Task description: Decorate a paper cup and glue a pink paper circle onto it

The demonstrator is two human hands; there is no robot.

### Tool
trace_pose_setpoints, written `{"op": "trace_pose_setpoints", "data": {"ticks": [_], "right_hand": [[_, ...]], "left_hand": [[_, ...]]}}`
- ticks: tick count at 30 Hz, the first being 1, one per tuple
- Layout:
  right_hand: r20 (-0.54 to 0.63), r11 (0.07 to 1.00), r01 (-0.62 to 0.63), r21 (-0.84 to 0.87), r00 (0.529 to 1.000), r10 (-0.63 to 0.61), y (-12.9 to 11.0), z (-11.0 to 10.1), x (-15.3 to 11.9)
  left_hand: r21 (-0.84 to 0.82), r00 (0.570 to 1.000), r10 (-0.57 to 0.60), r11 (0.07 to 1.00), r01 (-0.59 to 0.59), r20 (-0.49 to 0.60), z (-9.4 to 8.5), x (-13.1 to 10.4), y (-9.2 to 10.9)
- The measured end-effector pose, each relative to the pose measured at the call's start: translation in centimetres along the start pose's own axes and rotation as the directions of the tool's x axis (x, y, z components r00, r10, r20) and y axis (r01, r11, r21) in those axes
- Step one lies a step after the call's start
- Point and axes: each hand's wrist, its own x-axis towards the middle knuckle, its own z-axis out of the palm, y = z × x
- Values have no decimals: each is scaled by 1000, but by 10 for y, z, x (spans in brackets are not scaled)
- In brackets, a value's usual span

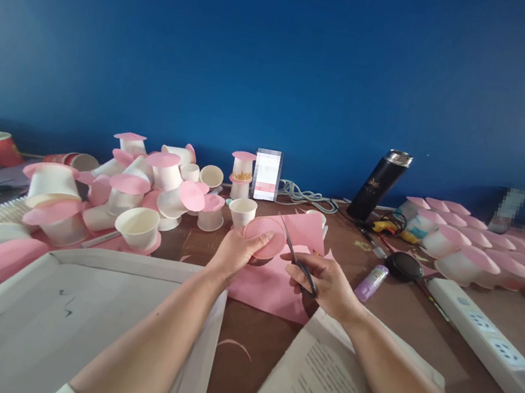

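My left hand (232,255) pinches a round pink paper disc (274,234), thumb lying on its face. A rounded edge shows under the disc; whether a cup is joined beneath it I cannot tell. In my right hand (327,284) are black-handled scissors (307,281), fingers in the loops, blades pointing up and away beside the disc's right edge. Pink paper sheets (270,296) lie on the table below both hands. Just behind my left hand stands a white paper cup (242,210). A thin curved pink paper strip (237,344) lies nearer to me.
Several white cups with pink discs (129,185) crowd the left; more stand in rows (478,241) at right. A white tray (129,261) and printed paper (325,384) lie in front. A black flask (380,185), purple glue stick (371,283) and power strip (483,330) are right.
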Motion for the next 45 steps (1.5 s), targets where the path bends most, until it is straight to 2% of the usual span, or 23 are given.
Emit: {"op": "trace_pose_setpoints", "data": {"ticks": [17,25,34,39,45], "right_hand": [[-21,1000,-24,5,999,24,-5,0,-2],[-22,999,-30,15,999,30,-5,-1,-2],[-8,999,-51,4,999,51,-5,-1,-2],[-11,998,-62,9,998,62,-5,0,-2],[-16,997,-75,3,997,75,-2,-1,-1]], "left_hand": [[-87,1000,13,996,-10,26,1,-1,1],[-60,999,9,998,-5,52,1,-1,0],[-61,1000,23,998,-24,-15,0,1,0],[22,999,29,999,-28,-30,-1,2,-1],[93,998,62,994,-63,20,-3,2,0]]}}
